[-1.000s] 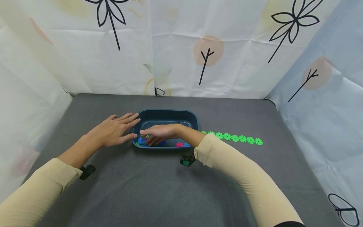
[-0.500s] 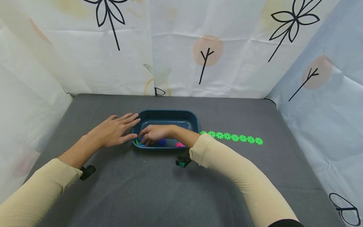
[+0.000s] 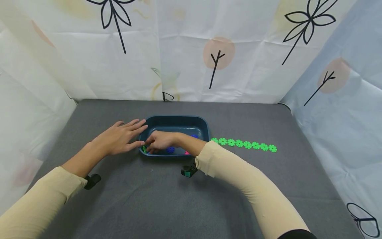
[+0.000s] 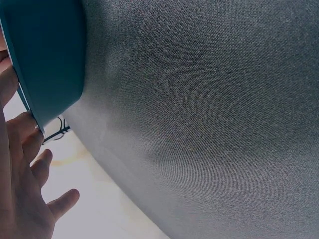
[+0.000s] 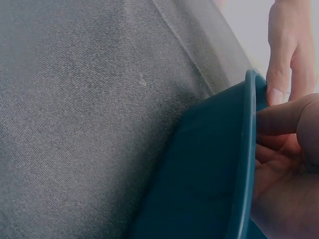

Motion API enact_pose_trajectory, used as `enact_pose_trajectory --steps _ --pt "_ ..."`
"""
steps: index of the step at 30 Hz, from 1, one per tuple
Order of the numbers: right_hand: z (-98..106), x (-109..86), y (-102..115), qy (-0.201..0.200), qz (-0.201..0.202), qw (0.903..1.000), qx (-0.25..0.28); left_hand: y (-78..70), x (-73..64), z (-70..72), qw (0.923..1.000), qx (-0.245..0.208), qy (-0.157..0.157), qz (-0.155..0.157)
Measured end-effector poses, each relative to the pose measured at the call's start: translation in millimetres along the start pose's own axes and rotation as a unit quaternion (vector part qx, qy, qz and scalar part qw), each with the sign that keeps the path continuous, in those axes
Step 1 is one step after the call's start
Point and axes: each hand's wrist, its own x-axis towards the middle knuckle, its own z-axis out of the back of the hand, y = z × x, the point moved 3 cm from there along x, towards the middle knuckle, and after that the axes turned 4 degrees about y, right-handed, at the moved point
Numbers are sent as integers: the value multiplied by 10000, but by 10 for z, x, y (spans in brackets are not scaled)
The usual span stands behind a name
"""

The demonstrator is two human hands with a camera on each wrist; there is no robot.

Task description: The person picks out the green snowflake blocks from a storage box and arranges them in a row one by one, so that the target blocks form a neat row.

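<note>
A dark blue tray (image 3: 179, 117) holds a few flower-shaped plastic discs. My left hand (image 3: 123, 137) lies with spread fingers at its left rim; in the left wrist view, the fingers of this hand (image 4: 22, 174) touch the rim. My right hand (image 3: 162, 140) reaches down inside the tray at its left end, fingers bent beside a green disc (image 3: 144, 149). The tray wall hides those fingertips in the right wrist view, so I cannot tell whether they pinch a disc. A blue disc (image 3: 170, 150) and a partly covered pink disc (image 3: 186, 153) lie under the right wrist.
A row of several green flower discs (image 3: 247, 145) runs rightward from the tray across the grey cloth-covered table (image 3: 143, 199). Another blue disc (image 3: 194, 136) shows behind the right forearm. White patterned curtains (image 3: 185, 49) surround the table's back and sides.
My right hand has shifted slightly left in the tray and its fingers have bent more, now covering the blue and other discs at the left end. The left hand has stayed still.
</note>
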Motion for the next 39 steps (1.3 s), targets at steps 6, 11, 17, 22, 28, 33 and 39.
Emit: enact_pose_trajectory --steps 6,11,17,22,28,33,39 --pt "-19 -32 -4 76 89 9998 -179 -5 -2 10 10000 -27 18 -7" --pt "-26 -51 -9 66 146 9997 -208 -6 -1 7 10000 11 5 6" --pt "-28 -101 8 -22 191 9994 -280 -10 -5 8 10000 19 -34 -1" --pt "1 -173 12 -245 154 9995 -103 -12 -7 9 10000 -32 -17 25" --pt "58 -311 -25 -510 234 9983 -179 -8 1 14 10000 -15 -9 56" --pt "111 -445 -60 -653 274 9974 -148 -3 3 18 9999 -46 15 89" --pt "155 -601 -88 -846 302 9958 -173 -5 3 18 9999 -77 33 117"
